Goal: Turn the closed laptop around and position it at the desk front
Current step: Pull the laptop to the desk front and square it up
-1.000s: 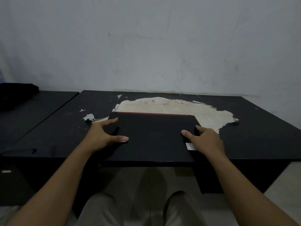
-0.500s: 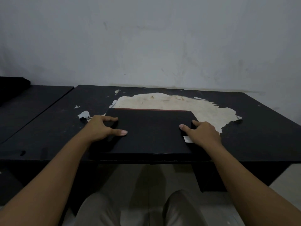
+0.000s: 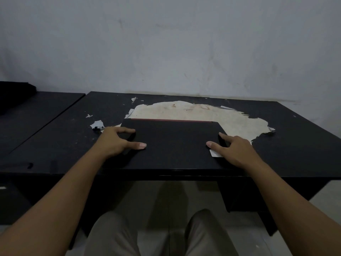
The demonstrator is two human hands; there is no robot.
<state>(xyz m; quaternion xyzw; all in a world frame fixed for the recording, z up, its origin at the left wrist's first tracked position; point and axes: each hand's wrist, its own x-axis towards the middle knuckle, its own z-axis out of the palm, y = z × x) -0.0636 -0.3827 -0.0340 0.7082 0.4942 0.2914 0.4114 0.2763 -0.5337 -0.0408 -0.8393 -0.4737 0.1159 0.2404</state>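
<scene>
The closed black laptop (image 3: 175,143) lies flat at the front edge of the black desk (image 3: 295,145), its thin red strip along the far edge. My left hand (image 3: 118,142) grips its left side, thumb on the lid and fingers over the left edge. On the right side my right hand (image 3: 234,150) holds it the same way, thumb on the lid near a small white sticker (image 3: 215,153). The laptop's front edge runs level with the desk front.
A large pale patch of peeled surface (image 3: 203,113) spreads behind the laptop, with torn flakes (image 3: 96,124) to the left. A second dark desk (image 3: 27,115) adjoins on the left, with a black object (image 3: 14,95) on it. The wall stands close behind. My knees are below.
The laptop and both hands stay at the desk front with no clear shift; only the camera view has tilted slightly.
</scene>
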